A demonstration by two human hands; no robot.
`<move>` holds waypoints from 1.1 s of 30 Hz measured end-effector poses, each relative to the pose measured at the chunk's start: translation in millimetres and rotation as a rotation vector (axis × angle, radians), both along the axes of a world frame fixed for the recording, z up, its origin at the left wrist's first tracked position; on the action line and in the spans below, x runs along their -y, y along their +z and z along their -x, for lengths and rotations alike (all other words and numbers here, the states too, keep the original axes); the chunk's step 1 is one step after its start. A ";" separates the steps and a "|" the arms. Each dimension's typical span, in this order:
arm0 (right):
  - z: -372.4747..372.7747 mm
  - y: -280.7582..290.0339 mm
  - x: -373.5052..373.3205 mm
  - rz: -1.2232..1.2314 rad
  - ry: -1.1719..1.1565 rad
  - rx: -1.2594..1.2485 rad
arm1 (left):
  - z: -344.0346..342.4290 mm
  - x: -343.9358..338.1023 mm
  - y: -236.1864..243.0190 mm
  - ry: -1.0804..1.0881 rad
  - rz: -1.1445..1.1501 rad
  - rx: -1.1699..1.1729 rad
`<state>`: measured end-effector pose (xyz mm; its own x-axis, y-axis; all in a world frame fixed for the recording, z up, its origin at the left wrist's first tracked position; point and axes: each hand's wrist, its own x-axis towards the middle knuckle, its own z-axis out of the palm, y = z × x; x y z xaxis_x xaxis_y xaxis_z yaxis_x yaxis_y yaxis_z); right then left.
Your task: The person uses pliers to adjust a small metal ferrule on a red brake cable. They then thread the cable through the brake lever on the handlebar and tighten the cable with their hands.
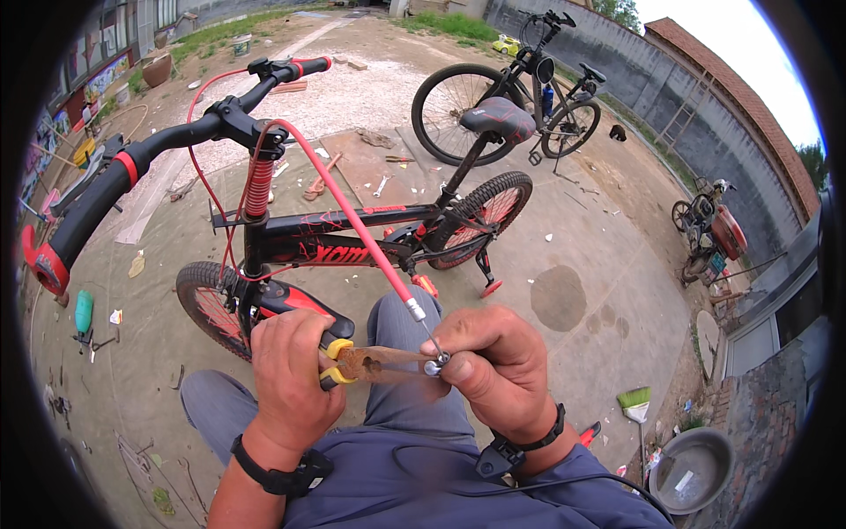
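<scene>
In the head view, the left hand (pixel 293 379) is closed around the pliers (pixel 379 363), whose tips are at a small metal part (pixel 436 365), above the lap. The right hand (pixel 500 366) pinches with thumb and finger at this part and the thin wire (pixel 429 336); I cannot tell which it grips. The wire comes from the red cable (pixel 352 216), which curves down from near the handlebar (pixel 170 137) of the bicycle (pixel 295 251).

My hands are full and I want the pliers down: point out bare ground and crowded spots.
Bare: the ground between the dark stain, the right hand and the broom.
Crowded: beyond the red-black bike, where a red tool and a wrench lie; and lower right, where broom and basin sit close together.
</scene>
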<state>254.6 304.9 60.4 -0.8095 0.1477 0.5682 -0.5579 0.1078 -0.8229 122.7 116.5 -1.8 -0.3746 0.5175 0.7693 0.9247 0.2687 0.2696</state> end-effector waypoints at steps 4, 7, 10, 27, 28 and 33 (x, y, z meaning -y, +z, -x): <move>0.3 0.3 1.1 0.067 0.017 0.029 | 0.2 -0.8 1.7 0.003 0.012 0.016; -1.5 1.1 -0.1 0.154 0.068 0.078 | -3.8 -1.5 1.3 -0.014 -0.021 0.098; -4.2 2.7 -1.5 0.216 0.104 0.163 | -1.0 -1.5 0.0 0.013 -0.038 0.095; -0.1 -0.9 -0.6 0.167 0.063 0.058 | -4.8 2.4 5.2 0.045 -0.034 0.070; -0.5 -0.6 -0.8 0.174 0.068 0.069 | -5.1 2.9 5.3 0.044 -0.028 0.075; -3.5 4.5 -1.0 0.177 0.084 0.147 | -3.3 4.7 2.2 0.042 -0.013 0.056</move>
